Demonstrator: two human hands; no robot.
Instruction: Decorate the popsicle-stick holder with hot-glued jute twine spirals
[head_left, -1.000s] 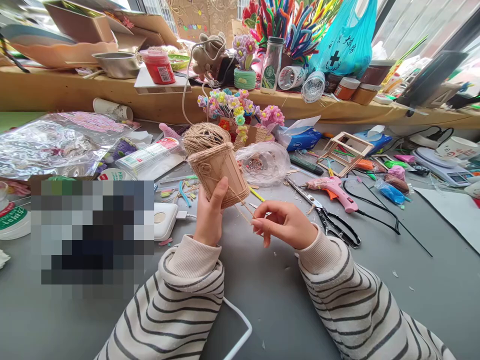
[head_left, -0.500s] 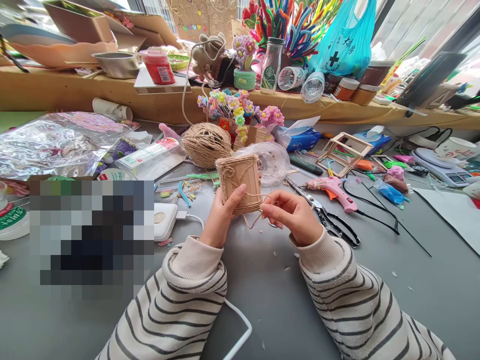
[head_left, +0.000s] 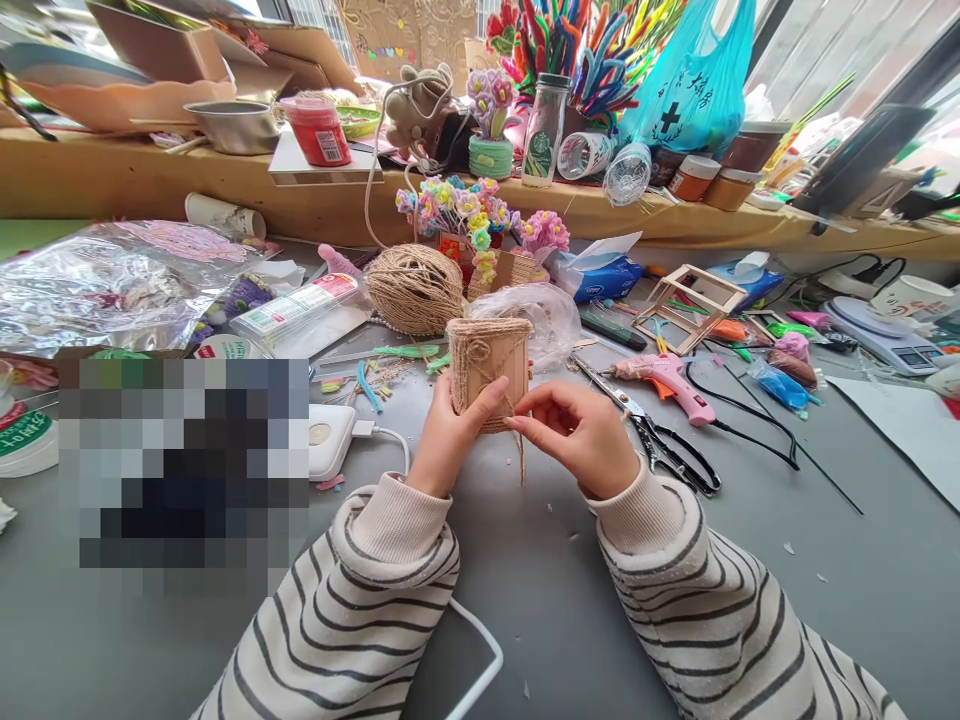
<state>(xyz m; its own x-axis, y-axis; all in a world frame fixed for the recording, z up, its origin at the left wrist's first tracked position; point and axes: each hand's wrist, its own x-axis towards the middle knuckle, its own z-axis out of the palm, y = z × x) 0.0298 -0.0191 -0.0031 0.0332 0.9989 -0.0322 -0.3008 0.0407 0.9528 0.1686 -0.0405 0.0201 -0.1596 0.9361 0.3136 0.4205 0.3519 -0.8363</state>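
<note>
My left hand (head_left: 457, 425) is closed around the lower left of a small wooden box (head_left: 491, 365), its thumb across the front panel. Twine runs along the box's edges, and a curled piece of twine decorates the front. At the lower right corner of the box, my right hand (head_left: 577, 430) pinches a thin strand of twine (head_left: 522, 460) between thumb and fingertips; its loose end hangs below the box. Behind the box lies a big ball of jute twine (head_left: 416, 290), with a clear plastic bag (head_left: 551, 315) beside it.
Right of my hands lie black-handled scissors (head_left: 671, 450) and a pink glue gun (head_left: 667, 385) with its cable. A white charger (head_left: 330, 440) with a cord sits on the left. Craft flowers (head_left: 465, 210) stand behind the twine ball. A crowded ledge (head_left: 315, 215) runs along the back.
The box has shifted slightly right and turned more upright. My right hand has moved a little left, and the twine end now hangs straight down instead of looping under the box.
</note>
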